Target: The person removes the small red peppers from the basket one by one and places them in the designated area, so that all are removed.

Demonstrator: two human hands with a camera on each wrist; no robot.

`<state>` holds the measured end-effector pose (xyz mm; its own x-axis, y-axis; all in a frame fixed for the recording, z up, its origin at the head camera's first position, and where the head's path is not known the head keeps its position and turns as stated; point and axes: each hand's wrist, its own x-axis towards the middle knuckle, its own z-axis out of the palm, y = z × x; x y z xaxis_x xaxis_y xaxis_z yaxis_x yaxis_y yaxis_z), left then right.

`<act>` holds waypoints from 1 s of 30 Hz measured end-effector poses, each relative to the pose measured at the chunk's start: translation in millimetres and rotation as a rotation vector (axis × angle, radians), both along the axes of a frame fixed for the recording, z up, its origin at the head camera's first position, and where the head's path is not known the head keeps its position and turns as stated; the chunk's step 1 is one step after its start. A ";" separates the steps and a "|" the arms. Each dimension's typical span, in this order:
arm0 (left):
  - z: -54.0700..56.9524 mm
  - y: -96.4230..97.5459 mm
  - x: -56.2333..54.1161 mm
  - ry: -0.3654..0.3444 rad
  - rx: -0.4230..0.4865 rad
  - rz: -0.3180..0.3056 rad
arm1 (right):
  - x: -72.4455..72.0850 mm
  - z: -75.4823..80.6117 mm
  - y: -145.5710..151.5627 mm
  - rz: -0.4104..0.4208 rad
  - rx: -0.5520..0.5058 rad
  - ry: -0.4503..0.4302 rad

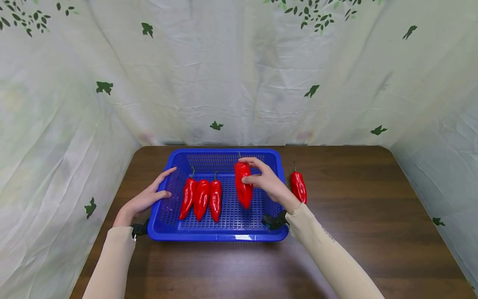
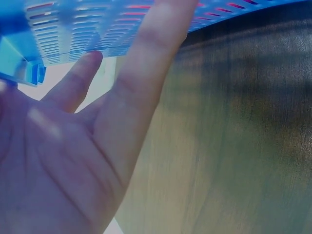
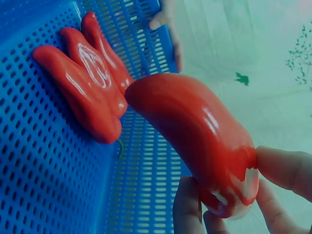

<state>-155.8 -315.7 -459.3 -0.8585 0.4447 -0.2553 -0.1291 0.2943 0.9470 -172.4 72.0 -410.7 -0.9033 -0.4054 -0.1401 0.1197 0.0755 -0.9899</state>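
My right hand (image 1: pixel 267 178) holds a red pepper (image 1: pixel 244 191) near its stem end, thumb on one side and fingers on the other. The pepper hangs over the right half of a blue plastic basket (image 1: pixel 220 236), its tip pointing down. Three more red peppers (image 1: pixel 201 197) lie side by side in the basket's left half, stems toward the back. At the basket's left side, my left hand (image 1: pixel 143 201) grips the rim. In the left wrist view, fingers (image 2: pixel 141 73) of that hand reach up against the slotted outer wall.
Another red pepper (image 1: pixel 298 187) lies on the brown wooden table (image 1: pixel 358 216), just right of the basket, partly covered by the right wrist. A pale curtain (image 1: pixel 224 83) with green leaf prints hangs behind the table and along both sides.
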 end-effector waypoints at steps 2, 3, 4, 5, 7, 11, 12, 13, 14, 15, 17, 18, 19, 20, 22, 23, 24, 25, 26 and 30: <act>-0.3 -0.2 -0.1 0.002 -0.001 0.003 | 0.6 0.6 4.3 -0.002 0.001 0.004; -0.4 -0.3 0.0 0.003 -0.003 0.004 | 0.9 0.7 6.3 -0.004 0.001 0.004; -0.5 -0.4 0.1 0.006 -0.005 0.004 | 1.3 1.0 8.4 -0.005 0.002 0.007; -0.5 -0.4 0.2 0.008 -0.007 0.004 | 1.7 1.2 10.7 -0.006 0.004 0.009; -0.5 -0.5 0.7 0.011 -0.012 0.005 | 2.7 2.5 15.2 -0.006 0.006 0.017; -0.3 -0.8 2.0 0.014 -0.018 0.010 | 3.8 4.1 24.2 -0.014 0.002 0.025; -0.2 -1.0 2.3 0.015 -0.020 0.010 | 3.9 4.3 26.5 -0.017 -0.002 0.026; -0.3 -1.3 2.5 0.012 -0.023 0.015 | 4.0 4.2 28.7 -0.022 -0.006 0.026; -0.4 -1.4 2.7 0.009 -0.026 0.018 | 4.2 4.2 30.9 -0.027 -0.011 0.025; -0.5 -1.5 3.1 0.005 -0.027 0.022 | 4.7 4.5 33.0 -0.032 -0.014 0.025; -0.8 -1.4 3.5 -0.001 -0.028 0.028 | 5.7 5.0 37.8 -0.040 -0.015 0.021; -1.2 -1.3 3.6 -0.005 -0.028 0.031 | 6.3 5.0 40.4 -0.043 -0.009 0.021; -1.2 -0.9 3.8 -0.010 -0.027 0.034 | 7.0 5.0 43.2 -0.046 -0.002 0.020; -1.1 -0.3 4.1 -0.010 -0.026 0.033 | 7.6 4.6 46.1 -0.047 0.006 0.017; -0.7 0.7 4.3 -0.011 -0.022 0.031 | 8.8 3.3 52.3 -0.049 0.022 0.012; -0.3 1.3 4.5 -0.012 -0.022 0.032 | 9.4 2.4 55.5 -0.050 0.027 0.014; 0.0 1.8 4.5 -0.013 -0.023 0.033 | 10.0 1.5 58.7 -0.053 0.035 0.018; 0.4 2.1 4.4 -0.011 -0.022 0.032 | 10.5 0.6 61.9 -0.058 0.037 0.019; 0.8 2.3 4.3 -0.011 -0.022 0.033 | 10.8 -0.3 65.2 -0.062 0.040 0.023; 1.5 2.0 3.3 -0.009 -0.024 0.036 | 11.3 -2.9 77.5 -0.085 0.039 0.040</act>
